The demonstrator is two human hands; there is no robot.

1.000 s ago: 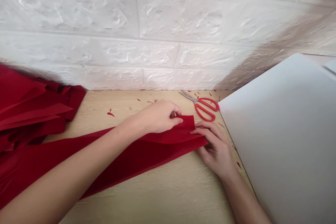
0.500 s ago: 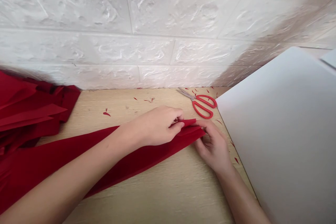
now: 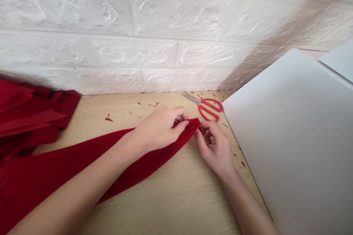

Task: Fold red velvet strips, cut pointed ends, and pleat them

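A long strip of red cloth runs from the left edge of the view to the middle of the table, its right end gathered into narrow folds. My left hand pinches the upper edge of the cloth close to that end, thumb against curled fingers. At the very tip, my right hand holds the gathered folds between thumb and forefinger. Just beyond my right hand lie scissors with red handles, their metal blades pointing up and left.
A pile of red cloth lies at the left against the white brick-patterned wall. Small red scraps are scattered over the wooden table. A large white panel stands at the right.
The cloth's right end, earlier spread with separate edges, is now drawn together into a narrower point. My right hand has moved slightly left and up; the whole view has shifted a little.
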